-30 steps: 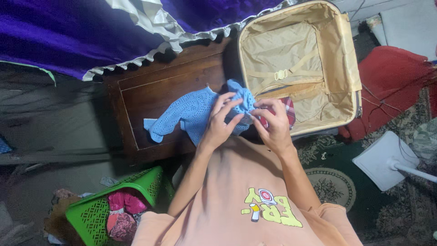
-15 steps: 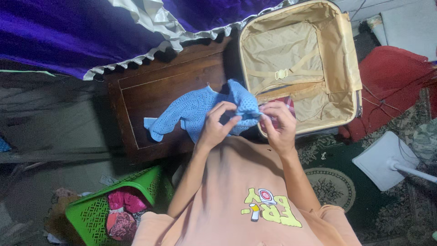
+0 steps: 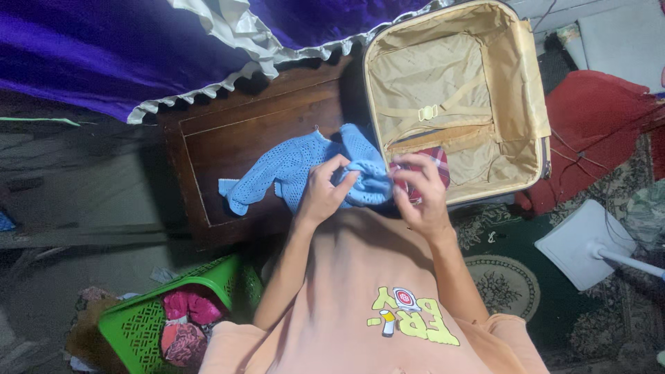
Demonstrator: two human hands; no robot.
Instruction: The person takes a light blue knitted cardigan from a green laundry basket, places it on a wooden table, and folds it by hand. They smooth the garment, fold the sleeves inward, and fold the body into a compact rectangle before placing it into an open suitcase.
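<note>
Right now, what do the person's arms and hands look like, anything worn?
Both forearms are bare; left hand and right hand wear no gloves, and I see no rings or watch. Short peach sleeves of a T-shirt with a yellow printed graphic on its front.

Bunched the blue knit top [image 3: 305, 170] tighter w/ my left hand [image 3: 324, 195]; right hand [image 3: 422, 197] dropped slightly, fingers now spread.

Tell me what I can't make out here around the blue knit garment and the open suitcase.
- Head view: both hands, left hand and right hand, cover the near part of the blue knit garment.
- Red plaid cloth in the beige suitcase: mostly behind the right hand.
- Green basket: its contents are blurred and partly behind the peach shirt.
- White fan base: its pole runs off the right edge.
</note>
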